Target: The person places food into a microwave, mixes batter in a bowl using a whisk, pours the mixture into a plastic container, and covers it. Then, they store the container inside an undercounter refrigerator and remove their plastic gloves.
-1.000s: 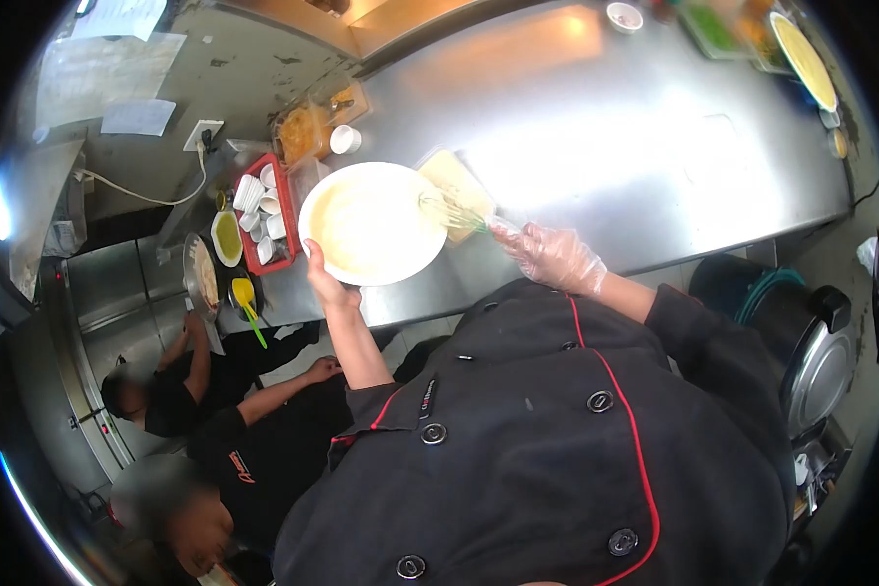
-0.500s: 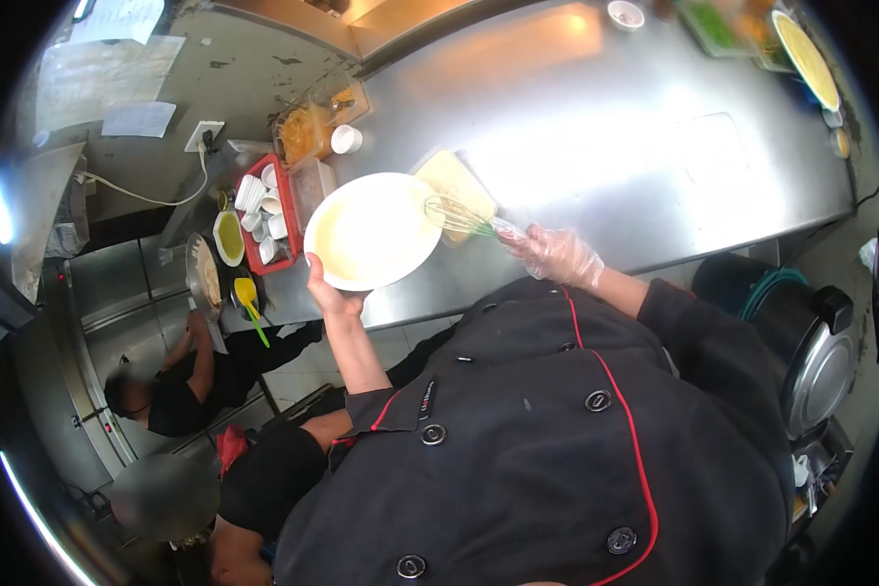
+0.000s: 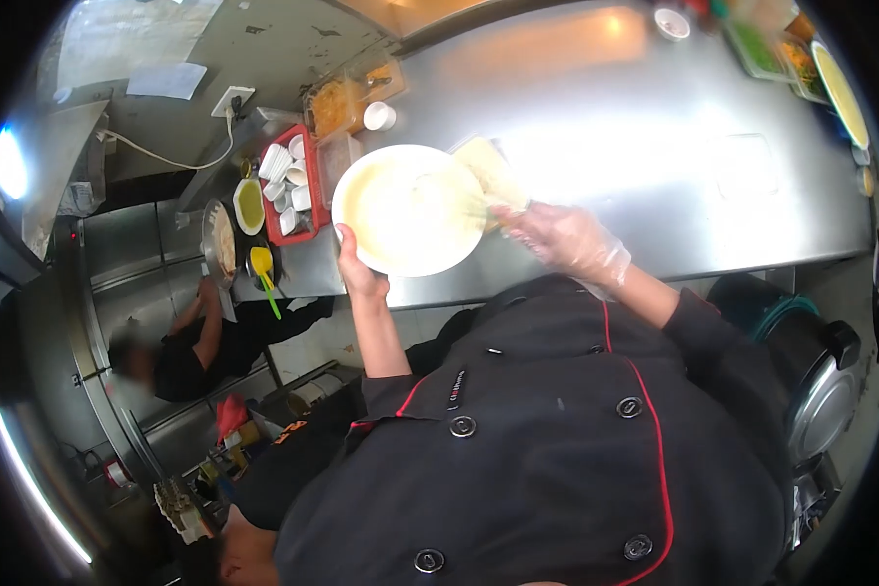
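Note:
My left hand [image 3: 359, 269] grips the near left rim of a wide white bowl [image 3: 400, 262], thumb on the edge. The bowl is tipped toward me and holds something pale yellow, washed out by glare. In a clear plastic glove, my right hand [image 3: 557, 236] is closed around the handle of a whisk [image 3: 481, 209]. Its wires are blurred and lie over the bowl's right side. Behind the bowl and whisk, a rectangular container [image 3: 483, 166] with pale contents sits on the steel counter [image 3: 645, 166], partly hidden.
Left of the bowl stands a red basket [image 3: 312, 186] of white cups, beside a tub of orange shreds [image 3: 332, 105]. A yellow-green spatula [image 3: 264, 269] lies nearby. Two other people [image 3: 190, 337] are at lower left. A lidded pot [image 3: 820, 391] is at right.
The whisk has moved from beside the bowl's rim to over its inside and is blurred. The whole view has shifted slightly. One person at lower left has moved lower.

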{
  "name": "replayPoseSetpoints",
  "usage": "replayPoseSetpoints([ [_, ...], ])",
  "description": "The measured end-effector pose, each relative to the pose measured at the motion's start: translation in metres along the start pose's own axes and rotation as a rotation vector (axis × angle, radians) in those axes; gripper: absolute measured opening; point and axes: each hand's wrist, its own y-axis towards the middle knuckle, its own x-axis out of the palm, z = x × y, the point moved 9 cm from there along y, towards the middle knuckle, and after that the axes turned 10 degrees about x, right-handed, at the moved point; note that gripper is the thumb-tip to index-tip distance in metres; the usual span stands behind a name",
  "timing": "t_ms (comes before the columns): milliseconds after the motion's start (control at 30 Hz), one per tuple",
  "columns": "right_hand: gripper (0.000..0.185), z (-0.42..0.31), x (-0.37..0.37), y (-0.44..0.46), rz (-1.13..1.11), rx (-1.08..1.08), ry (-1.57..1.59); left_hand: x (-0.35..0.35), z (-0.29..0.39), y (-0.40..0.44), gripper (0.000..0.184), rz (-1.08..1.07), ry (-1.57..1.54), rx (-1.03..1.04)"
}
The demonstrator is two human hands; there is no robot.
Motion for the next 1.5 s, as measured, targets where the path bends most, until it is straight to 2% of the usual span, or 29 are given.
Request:
replayPoseSetpoints([
  [33,0.044,-0.017,-0.004,0.007,-0.01,-0.063,0.08,0.006,0.002,0.0,0.067,-0.019,0.013,0.024],
  [133,0.036,-0.044,0.012,0.02,-0.34,-0.019,0.187,0.009,0.004,0.004,0.067,-0.053,0.038,0.07],
  [167,0.029,-0.057,0.005,0.024,-0.264,-0.164,0.063,0.012,0.005,0.003,0.067,-0.055,0.042,0.077],
  [233,0.026,-0.061,0.021,0.039,-0.235,-0.295,0.013,0.016,0.008,0.002,0.067,-0.059,0.04,0.073],
  [367,0.028,-0.078,0.01,0.088,-0.062,-0.441,-0.264,0.02,0.006,-0.001,0.067,-0.043,0.042,0.038],
  [467,0.013,-0.063,0.003,0.129,-0.159,-0.363,-0.174,0.019,0.005,-0.001,0.065,-0.053,0.048,0.031],
  [567,0.012,-0.068,-0.021,0.145,-0.241,-0.486,-0.169,0.024,0.008,-0.001,0.063,-0.077,0.082,0.078],
  [600,0.012,-0.081,-0.037,0.145,-0.398,-0.415,-0.143,0.027,0.01,-0.003,0.063,-0.082,0.101,0.098],
  [667,0.008,-0.114,-0.037,0.137,-0.313,-0.714,-0.283,0.029,0.009,-0.001,0.062,-0.087,0.083,0.105],
  [767,0.004,-0.151,-0.016,0.117,-0.224,-0.981,-0.76,0.034,0.006,0.007,0.063,-0.116,0.073,0.118],
  [867,0.007,-0.166,-0.015,0.127,-0.005,-1.152,-0.777,0.046,0.01,0.006,0.064,-0.133,0.065,0.135],
  [967,0.015,-0.16,0.001,0.143,0.351,-1.302,-0.95,0.052,0.011,0.005,0.067,-0.151,0.063,0.115],
  [1067,0.009,-0.156,-0.01,0.157,0.07,-1.179,-0.666,0.051,0.012,0.002,0.068,-0.149,0.114,0.11],
  [1167,0.012,-0.121,0.007,0.186,0.041,-1.102,-0.421,0.045,0.012,0.003,0.069,-0.139,0.181,0.143],
  [1267,0.01,-0.087,0.017,0.205,0.037,-0.997,-0.355,0.041,0.015,0.003,0.067,-0.132,0.234,0.163],
  [1333,0.013,-0.072,-0.001,0.214,-0.311,-0.518,-0.306,0.034,0.014,0.006,0.066,-0.138,0.248,0.171],
  [1433,0.016,-0.04,-0.013,0.207,-0.502,-0.157,-0.289,0.037,0.021,0.006,0.063,-0.145,0.277,0.219],
  [1500,0.017,-0.027,-0.014,0.196,-0.529,-0.141,-0.391,0.036,0.025,0.007,0.061,-0.124,0.268,0.235],
])
